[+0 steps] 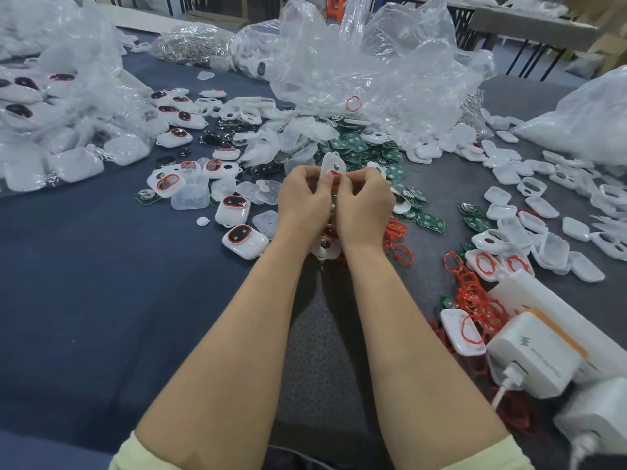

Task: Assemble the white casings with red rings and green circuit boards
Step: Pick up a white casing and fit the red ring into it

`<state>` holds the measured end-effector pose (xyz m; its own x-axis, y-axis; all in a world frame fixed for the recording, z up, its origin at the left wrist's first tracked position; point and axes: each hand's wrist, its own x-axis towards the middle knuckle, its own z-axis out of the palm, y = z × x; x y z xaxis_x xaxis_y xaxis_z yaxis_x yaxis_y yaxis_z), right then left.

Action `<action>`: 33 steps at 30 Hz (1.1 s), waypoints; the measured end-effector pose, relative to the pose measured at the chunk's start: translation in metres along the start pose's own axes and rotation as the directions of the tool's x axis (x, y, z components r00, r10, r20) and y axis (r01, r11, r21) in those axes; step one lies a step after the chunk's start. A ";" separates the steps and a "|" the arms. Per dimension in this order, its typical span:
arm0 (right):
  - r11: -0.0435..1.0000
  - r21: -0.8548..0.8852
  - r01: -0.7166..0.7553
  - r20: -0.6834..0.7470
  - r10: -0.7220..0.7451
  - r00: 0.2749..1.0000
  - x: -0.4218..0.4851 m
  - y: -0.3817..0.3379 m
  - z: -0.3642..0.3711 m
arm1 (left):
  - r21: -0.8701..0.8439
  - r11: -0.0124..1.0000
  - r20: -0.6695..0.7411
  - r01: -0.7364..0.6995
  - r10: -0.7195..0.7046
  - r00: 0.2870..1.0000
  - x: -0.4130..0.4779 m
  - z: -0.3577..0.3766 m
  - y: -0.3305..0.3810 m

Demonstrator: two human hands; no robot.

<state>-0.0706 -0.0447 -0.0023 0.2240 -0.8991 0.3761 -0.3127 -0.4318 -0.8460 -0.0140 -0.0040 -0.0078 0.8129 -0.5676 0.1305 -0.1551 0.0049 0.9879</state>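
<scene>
Left hand [302, 201] and right hand [364, 205] meet above the tabletop [84, 283]. Each grip pinches narrow on one white casing [329, 163], held upright between the fingertips. Red ring [336, 174] sits at its lower opening. Green circuit boards [359, 147] heaped just behind. Loose red rings [475, 293] lie to the right.
</scene>
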 end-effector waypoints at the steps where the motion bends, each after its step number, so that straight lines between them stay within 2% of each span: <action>1: 0.999 0.031 -0.012 0.010 0.011 1.000 0.001 -0.001 -0.001 | -0.063 0.998 0.011 0.025 -0.025 1.000 0.000 -0.001 0.000; 4: 0.978 0.182 -0.106 0.104 0.088 0.991 0.005 -0.001 -0.006 | -0.262 0.960 0.083 0.104 -0.085 0.993 0.002 -0.006 0.001; 6: 0.937 0.283 -0.207 0.222 0.146 0.964 0.008 0.000 -0.009 | -0.385 0.907 0.133 0.170 -0.128 0.983 0.003 -0.008 0.002; 8: 0.903 0.341 -0.262 0.343 0.140 0.929 0.011 0.003 -0.010 | -0.449 0.867 0.169 0.217 -0.156 0.973 0.003 -0.010 0.002; 10: 0.901 0.353 -0.252 0.372 0.111 0.921 0.013 0.004 -0.010 | -0.486 0.842 0.188 0.235 -0.162 0.969 0.002 -0.010 0.002; 12: 0.916 0.330 -0.228 0.343 0.109 0.933 0.013 0.005 -0.009 | -0.507 0.830 0.194 0.233 -0.154 0.969 0.001 -0.010 0.003; 19: 0.970 0.182 -0.161 0.275 0.108 0.955 0.014 0.006 -0.004 | -0.485 0.843 0.205 0.233 -0.149 0.967 0.001 -0.008 0.002; 23: 0.975 0.173 -0.143 0.254 0.097 0.962 0.010 0.004 -0.006 | -0.488 0.839 0.204 0.240 -0.158 0.966 0.001 -0.008 0.003; 26: 0.968 0.205 -0.141 0.251 0.087 0.964 0.007 0.002 -0.007 | -0.492 0.832 0.167 0.254 -0.197 0.966 0.002 -0.007 0.002; 29: 0.981 0.145 -0.127 0.195 0.098 0.976 0.007 0.004 -0.008 | -0.484 0.848 0.119 0.215 -0.180 0.976 0.001 -0.006 0.003; 31: 0.968 0.157 -0.195 0.225 0.157 0.962 0.010 0.005 -0.009 | -0.380 0.917 0.092 0.123 -0.095 0.991 -0.001 -0.007 0.003; 33: 0.906 0.263 -0.330 0.292 0.251 0.923 0.012 0.006 -0.011 | -0.192 0.981 0.086 -0.015 0.032 0.996 -0.003 -0.007 0.002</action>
<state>-0.0800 -0.0591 0.0010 0.3975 -0.9173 0.0242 -0.1142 -0.0756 -0.9906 -0.0127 0.0035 -0.0053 0.7560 -0.6360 0.1545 -0.0564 0.1718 0.9835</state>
